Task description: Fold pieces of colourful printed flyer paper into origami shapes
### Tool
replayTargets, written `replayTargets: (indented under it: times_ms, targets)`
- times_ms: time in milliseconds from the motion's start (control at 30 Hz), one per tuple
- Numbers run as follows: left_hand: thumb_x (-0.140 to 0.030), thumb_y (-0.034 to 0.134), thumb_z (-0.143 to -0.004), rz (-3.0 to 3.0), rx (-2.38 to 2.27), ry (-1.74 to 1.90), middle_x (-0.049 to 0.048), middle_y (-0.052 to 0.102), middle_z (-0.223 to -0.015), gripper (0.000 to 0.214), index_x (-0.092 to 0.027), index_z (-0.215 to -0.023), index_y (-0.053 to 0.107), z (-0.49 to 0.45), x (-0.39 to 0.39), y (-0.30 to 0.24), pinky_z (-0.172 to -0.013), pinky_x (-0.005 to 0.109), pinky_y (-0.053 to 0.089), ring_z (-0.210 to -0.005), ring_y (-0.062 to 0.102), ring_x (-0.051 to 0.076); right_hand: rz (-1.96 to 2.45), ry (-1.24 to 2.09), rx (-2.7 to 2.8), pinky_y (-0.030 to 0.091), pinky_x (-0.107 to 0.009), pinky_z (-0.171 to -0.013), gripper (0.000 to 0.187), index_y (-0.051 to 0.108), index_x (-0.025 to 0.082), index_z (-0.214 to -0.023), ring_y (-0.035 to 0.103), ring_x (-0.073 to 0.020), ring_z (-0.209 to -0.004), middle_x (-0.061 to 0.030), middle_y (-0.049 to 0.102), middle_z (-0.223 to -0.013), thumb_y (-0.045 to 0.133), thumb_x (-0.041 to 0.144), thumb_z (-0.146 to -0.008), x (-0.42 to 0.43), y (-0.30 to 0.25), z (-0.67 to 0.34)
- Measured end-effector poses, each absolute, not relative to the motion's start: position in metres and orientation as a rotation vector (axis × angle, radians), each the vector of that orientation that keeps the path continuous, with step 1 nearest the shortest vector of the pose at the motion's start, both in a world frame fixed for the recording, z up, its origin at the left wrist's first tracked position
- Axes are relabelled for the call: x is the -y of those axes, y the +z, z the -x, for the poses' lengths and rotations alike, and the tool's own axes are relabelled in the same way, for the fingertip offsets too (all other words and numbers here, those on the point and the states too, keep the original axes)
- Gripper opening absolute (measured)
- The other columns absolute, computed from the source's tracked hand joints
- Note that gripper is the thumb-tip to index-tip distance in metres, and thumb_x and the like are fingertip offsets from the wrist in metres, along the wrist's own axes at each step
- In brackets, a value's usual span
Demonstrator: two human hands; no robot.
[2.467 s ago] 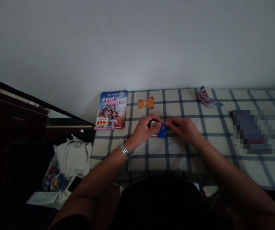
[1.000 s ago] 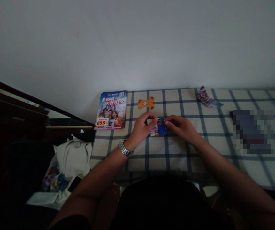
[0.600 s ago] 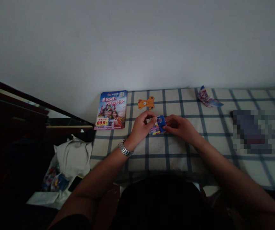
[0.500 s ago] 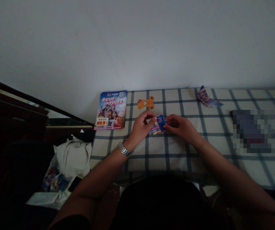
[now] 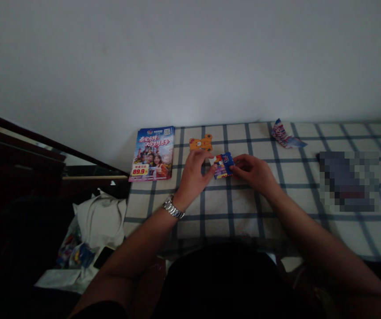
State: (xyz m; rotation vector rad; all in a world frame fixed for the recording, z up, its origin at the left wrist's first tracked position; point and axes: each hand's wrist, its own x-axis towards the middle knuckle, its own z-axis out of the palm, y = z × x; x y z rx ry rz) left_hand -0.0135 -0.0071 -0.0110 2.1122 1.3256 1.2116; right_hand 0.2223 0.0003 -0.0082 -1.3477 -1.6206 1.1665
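Both hands hold a small folded flyer point(image 5: 224, 166), printed in blue, purple, red and yellow, just above the checked cloth. My left hand point(image 5: 194, 178), with a metal watch point(image 5: 173, 207) on its wrist, pinches its left side between thumb and fingers. At the right edge, the thumb and fingertips of my right hand point(image 5: 255, 173) close on the blue part. Right behind my left fingers lies a flat orange bear cutout point(image 5: 201, 142), its lower part covered by the hand. Further left rests a stack of flyers point(image 5: 152, 155), the top one marked 89.9.
A creased flyer piece point(image 5: 286, 136) stands tilted near the wall at right. On the checked tablecloth point(image 5: 276, 208), a dark pixelated object point(image 5: 348, 181) lies far right. White bags point(image 5: 100, 219) and a dark phone-like object point(image 5: 104, 257) sit below the table's left edge.
The folded flyer has moved slightly up and right, turning so more of its coloured face shows. My left fingers now overlap the lower part of the bear cutout.
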Motion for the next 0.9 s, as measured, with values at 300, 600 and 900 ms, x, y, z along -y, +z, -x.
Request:
replayTargets:
  times_ms: [300, 600, 900]
  targets:
    - [-0.023, 0.064, -0.103, -2.525, -1.213, 0.88, 0.0075, 0.066, -0.129, 0.016, -0.023, -0.118, 0.071, 0.013, 0.009, -0.013, -0.105, 0.048, 0.056, -0.119, 0.063, 0.025, 1.469, 0.732, 1.799, 0.063, -0.038, -0.076, 0.026, 0.074, 0.022, -0.113, 0.077, -0.0229, -0.08, -0.0046, 0.08, -0.09, 0.074, 0.035, -0.091, -0.005, -0.016, -0.227]
    - [-0.027, 0.06, -0.106, -2.636, -1.206, 0.732, 0.0055, 0.07, -0.129, 0.02, -0.023, -0.121, 0.073, 0.014, 0.013, -0.008, -0.106, 0.048, 0.054, -0.118, 0.063, 0.024, 1.263, 0.173, 2.23, 0.056, -0.051, -0.108, 0.036, 0.067, 0.018, -0.137, 0.066, -0.0325, -0.124, -0.0169, 0.069, -0.134, 0.056, 0.03, -0.105, -0.009, -0.012, -0.227]
    - [-0.029, 0.06, -0.105, -2.711, -1.21, 0.622, 0.0079, 0.067, -0.134, 0.022, -0.023, -0.122, 0.073, 0.016, 0.017, 0.001, -0.109, 0.051, 0.051, -0.122, 0.061, 0.027, 1.321, 0.172, 2.471, 0.03, -0.058, -0.13, 0.063, 0.034, 0.013, -0.167, 0.035, -0.0333, -0.16, -0.0179, 0.037, -0.171, 0.039, 0.041, -0.111, -0.004, -0.029, -0.216]
